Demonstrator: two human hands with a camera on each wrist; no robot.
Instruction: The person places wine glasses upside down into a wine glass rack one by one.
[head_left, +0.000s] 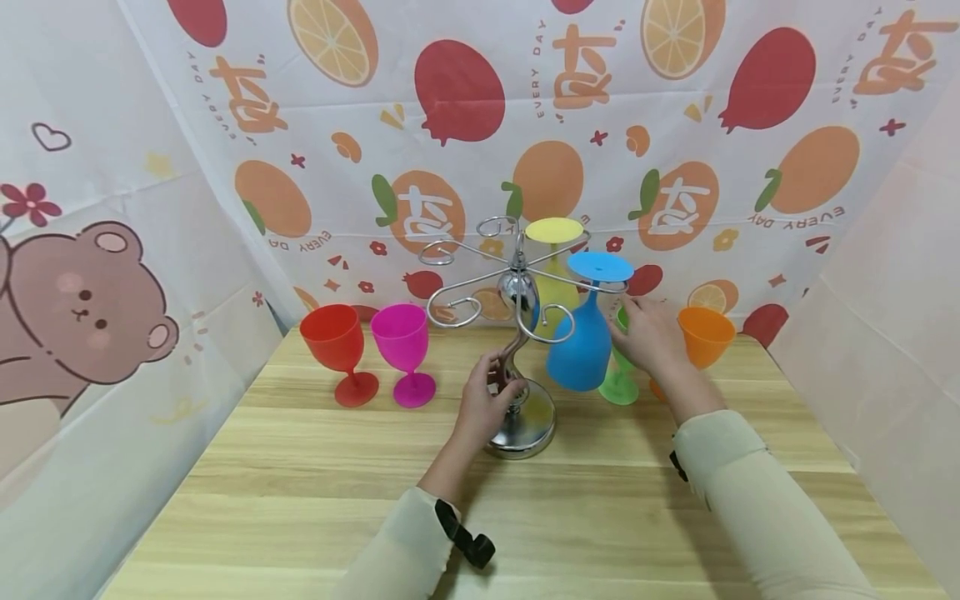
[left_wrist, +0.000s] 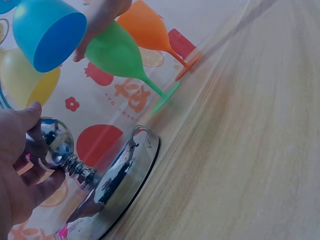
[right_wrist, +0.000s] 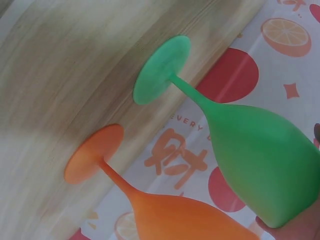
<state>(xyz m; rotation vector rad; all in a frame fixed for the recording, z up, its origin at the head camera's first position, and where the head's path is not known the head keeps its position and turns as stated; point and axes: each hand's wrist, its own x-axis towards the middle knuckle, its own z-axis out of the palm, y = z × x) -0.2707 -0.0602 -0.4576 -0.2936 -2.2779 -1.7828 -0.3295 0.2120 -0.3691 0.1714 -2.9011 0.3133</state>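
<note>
Fruit-printed cloth [head_left: 459,92] hangs behind the pale wooden tabletop [head_left: 300,500], and you have both sides busy! Your left grip [head_left: 483,400] curls round the stem of the chrome rack [head_left: 525,296], low, just above its round base, presumably to stop it rocking under a lopsided load. That load sits right of it: the blue goblet [head_left: 581,346], just beside your right grip [head_left: 651,335], and the yellow goblet [head_left: 558,298] farther back, both upside down, feet up where the wire arms seem to catch them. Left of your left grip, well apart from it, stand the red goblet [head_left: 334,337] and pink goblet [head_left: 402,342]; the orange goblet [head_left: 707,335] is right beside your right grip. And that right grip? Parted only bowl-wide, it pinches the green goblet [right_wrist: 265,150] near the rim, likely leaving stem and foot free, the foot apparently on the tabletop.
</note>
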